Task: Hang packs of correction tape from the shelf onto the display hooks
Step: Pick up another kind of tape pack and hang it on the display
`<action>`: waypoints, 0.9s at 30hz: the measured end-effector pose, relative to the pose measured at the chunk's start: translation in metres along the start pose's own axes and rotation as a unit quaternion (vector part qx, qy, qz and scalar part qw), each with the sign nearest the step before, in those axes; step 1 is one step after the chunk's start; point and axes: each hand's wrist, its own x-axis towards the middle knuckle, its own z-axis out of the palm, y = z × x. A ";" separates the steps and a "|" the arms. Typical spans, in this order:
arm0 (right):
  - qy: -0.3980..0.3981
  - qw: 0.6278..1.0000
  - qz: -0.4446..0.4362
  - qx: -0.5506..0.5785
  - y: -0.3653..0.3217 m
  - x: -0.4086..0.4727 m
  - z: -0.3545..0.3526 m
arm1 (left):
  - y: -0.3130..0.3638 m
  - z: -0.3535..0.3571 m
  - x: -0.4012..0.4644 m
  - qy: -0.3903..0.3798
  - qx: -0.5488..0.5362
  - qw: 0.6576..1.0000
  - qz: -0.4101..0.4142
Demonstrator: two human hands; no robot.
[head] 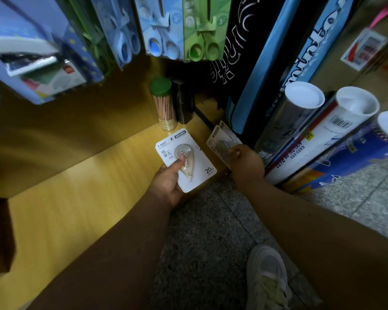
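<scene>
My left hand (168, 182) holds a white card pack of correction tape (199, 162) face up over the front right end of the yellow wooden shelf (76, 186), thumb on the clear blister. My right hand (246, 163) grips two more correction tape packs (220, 142), tilted on edge, just right of the first pack at the shelf's end. Display hooks carrying packs of blue and green scissors (184, 30) hang above; the hooks themselves are hidden behind the packs.
A green-lidded tube of pencils (164, 104) and a black tube (184, 101) stand at the shelf's back. Badminton bags (267, 63) and shuttlecock tubes (300, 121) lean at the right. Blue stationery packs (31, 52) hang at the left. My shoe (267, 278) rests on the speckled floor.
</scene>
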 end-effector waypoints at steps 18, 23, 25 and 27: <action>-0.011 0.978 0.080 -0.193 0.010 0.038 0.003 | -0.020 -0.024 0.014 -0.002 0.011 1.000 0.006; -0.025 0.979 0.078 -0.187 0.021 0.040 0.013 | -0.021 -0.024 0.013 -0.001 0.013 1.000 0.007; -0.031 0.980 0.070 -0.186 0.023 0.038 0.014 | -0.022 -0.024 0.013 -0.005 0.012 1.000 0.005; -0.030 0.981 0.057 -0.184 0.024 0.035 0.016 | -0.024 -0.025 0.012 -0.004 0.012 1.000 0.007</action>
